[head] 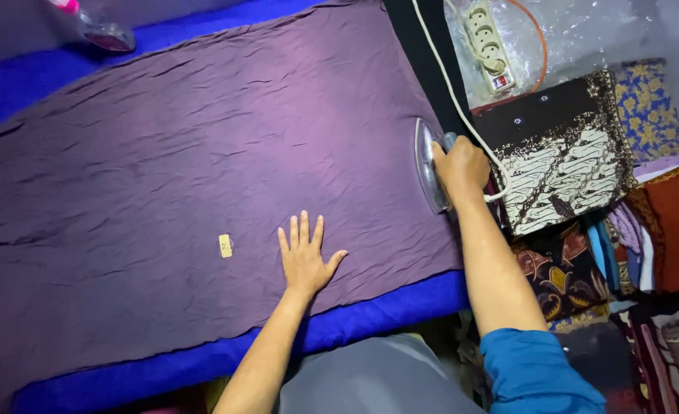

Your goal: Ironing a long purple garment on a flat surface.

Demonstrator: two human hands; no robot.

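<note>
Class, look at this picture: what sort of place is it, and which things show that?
Probably a home ironing or tailoring corner: a purple cloth spread on a blue padded surface, an iron in the right hand, folded patterned fabrics stacked alongside.

The right hand (460, 167) grips an iron (429, 165) at the right edge of the purple cloth (201, 153). The left hand (306, 257) lies flat, fingers (303, 228) spread, near the blue board's (385, 314) front edge, beside a small label (225, 245).
</note>
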